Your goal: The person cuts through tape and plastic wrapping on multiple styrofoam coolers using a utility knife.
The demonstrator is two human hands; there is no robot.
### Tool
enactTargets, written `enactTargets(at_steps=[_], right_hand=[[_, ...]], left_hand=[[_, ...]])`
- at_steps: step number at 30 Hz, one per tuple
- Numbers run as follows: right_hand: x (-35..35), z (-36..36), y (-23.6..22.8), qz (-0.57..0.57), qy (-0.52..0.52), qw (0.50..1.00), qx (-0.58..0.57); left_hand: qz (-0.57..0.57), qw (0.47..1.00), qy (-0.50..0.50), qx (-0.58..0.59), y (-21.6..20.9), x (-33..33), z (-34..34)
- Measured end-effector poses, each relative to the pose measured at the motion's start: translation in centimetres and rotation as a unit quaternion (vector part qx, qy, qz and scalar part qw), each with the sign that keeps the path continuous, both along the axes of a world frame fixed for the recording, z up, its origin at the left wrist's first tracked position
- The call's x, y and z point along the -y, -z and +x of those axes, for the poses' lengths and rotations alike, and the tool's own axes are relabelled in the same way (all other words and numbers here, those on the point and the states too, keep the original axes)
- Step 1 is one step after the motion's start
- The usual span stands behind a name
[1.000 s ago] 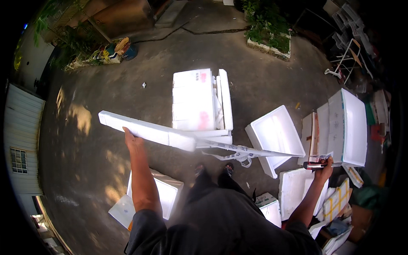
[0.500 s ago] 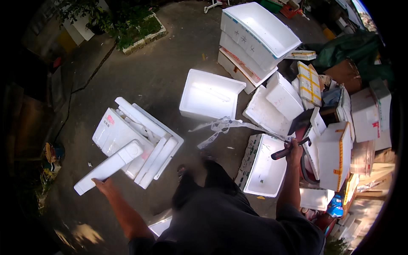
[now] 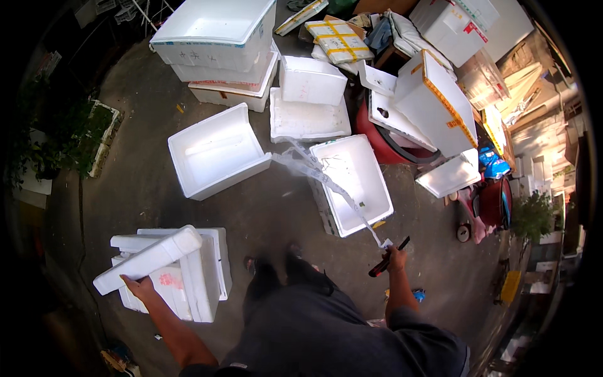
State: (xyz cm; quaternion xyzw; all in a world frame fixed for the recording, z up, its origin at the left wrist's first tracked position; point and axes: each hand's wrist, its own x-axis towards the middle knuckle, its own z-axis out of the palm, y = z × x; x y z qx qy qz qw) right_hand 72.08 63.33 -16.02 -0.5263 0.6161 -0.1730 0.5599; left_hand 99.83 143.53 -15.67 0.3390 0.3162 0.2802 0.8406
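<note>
My left hand [image 3: 141, 288] is closed round the lower edge of a long white foam box lid [image 3: 149, 257], tilted over a pile of foam pieces [image 3: 210, 276] on the ground at the left. Away to the right, my right hand [image 3: 396, 258] grips a slim black and red tool [image 3: 379, 268] that looks like a knife. A long, crumpled strip of clear tape [image 3: 326, 181] also hangs from that hand. It runs over an open white foam box [image 3: 361, 188] towards another open foam box [image 3: 220, 151].
Stacked foam boxes [image 3: 213, 53] stand at the far left. Beyond the near boxes, a red tub [image 3: 377, 141] carries foam boards and a tall white box [image 3: 433, 103]. A pink ride-on toy [image 3: 480, 217] and a blue bag [image 3: 494, 164] lie at the right.
The view has turned to the right, so the boxes sit further left. My right hand has come nearer my body, drawing the tape across the open box. My left hand keeps hold of the lid.
</note>
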Motion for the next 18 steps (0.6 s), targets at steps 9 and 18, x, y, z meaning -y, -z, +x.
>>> enactTargets(at_steps=[9,18], right_hand=[[1.7,-17.2,0.5,-0.009,0.244,0.965,-0.098],[3.5,-31.8,-3.4,-0.115,0.416,0.887,-0.167]], left_hand=[[-0.08,0.985,0.041,-0.145,-3.8,14.9,8.6],[-0.039,0.971,0.175,-0.157,-2.4,23.5,13.6]])
